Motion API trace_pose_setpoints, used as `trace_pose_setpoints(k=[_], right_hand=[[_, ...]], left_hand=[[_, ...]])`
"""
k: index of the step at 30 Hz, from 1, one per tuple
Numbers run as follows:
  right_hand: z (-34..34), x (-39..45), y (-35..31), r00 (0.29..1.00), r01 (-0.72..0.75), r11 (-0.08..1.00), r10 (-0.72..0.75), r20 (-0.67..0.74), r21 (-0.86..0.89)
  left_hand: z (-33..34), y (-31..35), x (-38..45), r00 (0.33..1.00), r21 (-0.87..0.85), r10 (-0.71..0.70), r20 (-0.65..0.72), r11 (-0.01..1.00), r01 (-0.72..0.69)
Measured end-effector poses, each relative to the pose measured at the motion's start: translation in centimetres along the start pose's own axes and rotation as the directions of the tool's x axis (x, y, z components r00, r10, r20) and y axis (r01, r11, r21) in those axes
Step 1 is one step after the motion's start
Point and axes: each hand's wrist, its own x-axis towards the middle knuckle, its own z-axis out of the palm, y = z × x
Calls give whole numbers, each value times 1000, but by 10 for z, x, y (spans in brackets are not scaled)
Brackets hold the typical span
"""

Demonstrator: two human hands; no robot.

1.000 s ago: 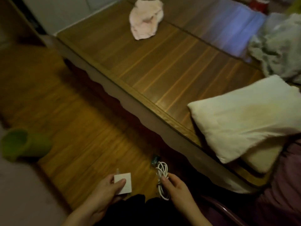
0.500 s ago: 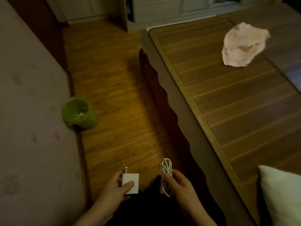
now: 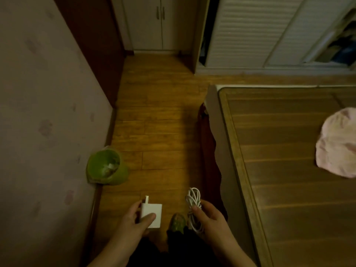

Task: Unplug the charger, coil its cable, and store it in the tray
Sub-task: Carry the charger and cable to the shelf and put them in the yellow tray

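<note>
My left hand (image 3: 134,222) grips a white square charger block (image 3: 153,214) with its prongs pointing up and away from me. A coiled white cable (image 3: 193,201) is bunched in my right hand (image 3: 210,218), its loops sticking out above my fingers. Both hands are low in the view, above the wooden floor, a short gap apart. No tray is in view.
A green waste bin (image 3: 105,166) stands by the left wall (image 3: 38,112). The wooden bed platform (image 3: 289,170) fills the right side, with a pink cloth (image 3: 337,143) on it. A floor corridor leads ahead to white cupboard doors (image 3: 159,22). A green slipper tip (image 3: 177,222) shows between my hands.
My view has swung left from the bed toward the corridor and cupboards. The pillow has left the view. My hands keep the same hold on the charger and the cable.
</note>
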Motion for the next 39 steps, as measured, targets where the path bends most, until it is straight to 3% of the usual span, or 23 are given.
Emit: trace_pose_setpoints(k=[4,7,12,19,23,26,32,36,39], right_hand=[[-3,57,-57,995,-71,994,77,71,-79],[5,94,-91,994,-42,981,59,89,-187],[14,172,-152,997,-43,960,61,55,-277],[18,321,-279,993,-119,930,118,-23,-347],[29,394,-335,987,-157,938,137,-84,-309],[41,433,-363,982,-159,948,121,-147,-276],[42,531,-431,972,-232,882,190,-141,-409],[33,613,-510,957,-273,886,210,-200,-375],[34,671,-598,974,-202,887,136,-184,-416]], left_hand=[[6,40,34,998,-61,4,-68,998,-8],[1,67,68,990,-126,-79,-116,990,64],[-14,123,147,979,-2,-122,-164,992,123],[-13,287,299,980,50,-197,6,979,197],[-2,356,376,985,68,-171,-14,983,172],[1,392,423,967,36,-251,-44,967,252],[-4,441,505,917,-45,-399,1,916,398],[-4,507,578,931,-186,-359,-67,921,342],[7,582,628,933,-302,-350,-83,901,311]])
